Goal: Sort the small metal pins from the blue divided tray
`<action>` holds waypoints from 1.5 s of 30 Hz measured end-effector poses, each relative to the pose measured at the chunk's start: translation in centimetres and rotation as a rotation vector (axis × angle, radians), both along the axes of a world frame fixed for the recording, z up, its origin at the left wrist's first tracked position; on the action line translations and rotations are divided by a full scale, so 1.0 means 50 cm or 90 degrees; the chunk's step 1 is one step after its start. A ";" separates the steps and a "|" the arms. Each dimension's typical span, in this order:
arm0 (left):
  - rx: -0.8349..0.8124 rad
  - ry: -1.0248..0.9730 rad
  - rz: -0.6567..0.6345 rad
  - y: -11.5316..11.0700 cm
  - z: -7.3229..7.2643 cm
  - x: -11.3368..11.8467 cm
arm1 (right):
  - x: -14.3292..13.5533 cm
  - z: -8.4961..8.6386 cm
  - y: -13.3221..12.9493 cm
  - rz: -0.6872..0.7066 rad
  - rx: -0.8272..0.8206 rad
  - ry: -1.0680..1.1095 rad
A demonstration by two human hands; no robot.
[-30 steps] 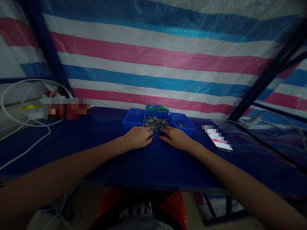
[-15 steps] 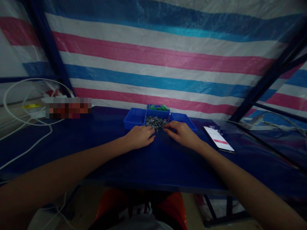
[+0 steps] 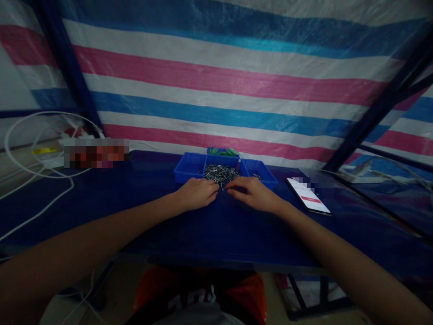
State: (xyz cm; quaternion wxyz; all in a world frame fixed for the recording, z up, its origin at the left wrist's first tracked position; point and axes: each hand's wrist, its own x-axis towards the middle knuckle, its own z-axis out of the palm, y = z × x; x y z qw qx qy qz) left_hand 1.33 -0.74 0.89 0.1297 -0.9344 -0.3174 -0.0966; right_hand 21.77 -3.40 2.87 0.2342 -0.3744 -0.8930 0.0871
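A heap of small shiny metal pieces [image 3: 219, 171], like screws or nails, lies between the blue bins. At its front left edge is my left hand [image 3: 198, 194], fingers curled and thumb drawn in under them. My right hand [image 3: 253, 193] is at the front right edge, with finger and thumb tips brought close together in a pinch. Whatever either hand holds is too small or hidden to make out. Beside the heap stand a left blue bin [image 3: 190, 155] and a right blue bin [image 3: 270, 177], which has a few metal pieces inside.
Behind the heap, a third blue bin [image 3: 223, 159] holds green items [image 3: 225, 151]. A lit phone [image 3: 309, 196] lies on the blue table [image 3: 216, 234] at right. White cables [image 3: 37, 174] loop at left near a blurred-out patch. A striped sheet [image 3: 216, 85] hangs behind.
My right hand has shifted slightly left and toward me, uncovering metal pieces in the right bin. My left hand has barely moved.
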 end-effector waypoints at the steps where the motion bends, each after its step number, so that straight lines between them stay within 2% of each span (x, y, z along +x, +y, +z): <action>1: 0.001 0.000 0.001 0.000 -0.001 0.000 | 0.000 0.000 0.001 0.001 0.001 -0.003; 9: 0.010 -0.010 0.023 0.001 0.000 0.002 | 0.007 -0.006 0.011 -0.004 -0.043 -0.025; 17: 0.022 -0.021 -0.007 0.001 0.001 0.001 | 0.013 -0.016 0.018 -0.013 -0.037 -0.063; 25: 0.055 -0.057 -0.060 -0.001 -0.001 0.000 | 0.013 -0.020 0.019 -0.028 -0.022 -0.155; 30: 0.065 -0.082 -0.115 -0.003 -0.002 0.000 | 0.012 -0.021 0.017 -0.015 -0.024 -0.164; 37: 0.055 -0.083 -0.158 -0.005 -0.001 -0.001 | 0.001 -0.016 0.003 0.055 -0.014 -0.164; 45: 0.067 -0.082 -0.188 -0.002 -0.003 -0.004 | -0.001 -0.014 0.001 0.043 -0.009 -0.148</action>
